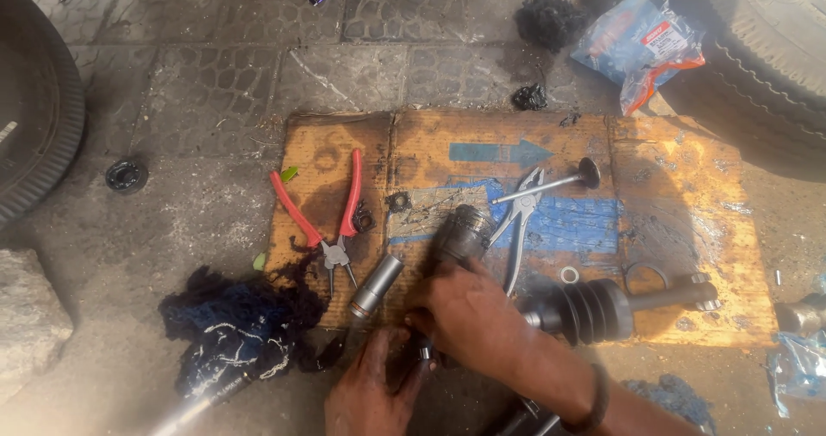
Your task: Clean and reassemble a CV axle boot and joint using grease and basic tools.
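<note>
My right hand (pixel 473 316) grips a dark greasy metal joint housing (pixel 463 234) that rests on a stained cardboard sheet (pixel 680 204). Just below it, my left hand (pixel 370 389) closes around a small dark part at the sheet's near edge; the part is mostly hidden by my fingers. A steel sleeve (pixel 376 285) lies just left of my hands. An axle shaft with a black ribbed rubber boot (pixel 594 310) lies to the right of my right hand.
Red-handled pliers (pixel 331 217), plain steel pliers (pixel 519 221) and a valve-like stem (pixel 559 181) lie on the cardboard, with a small ring (pixel 569 274). A dark rag (pixel 241 320) lies at left. Tyres (pixel 34 101) (pixel 757 49) flank the paving. A blue plastic bag (pixel 641 45) sits at back right.
</note>
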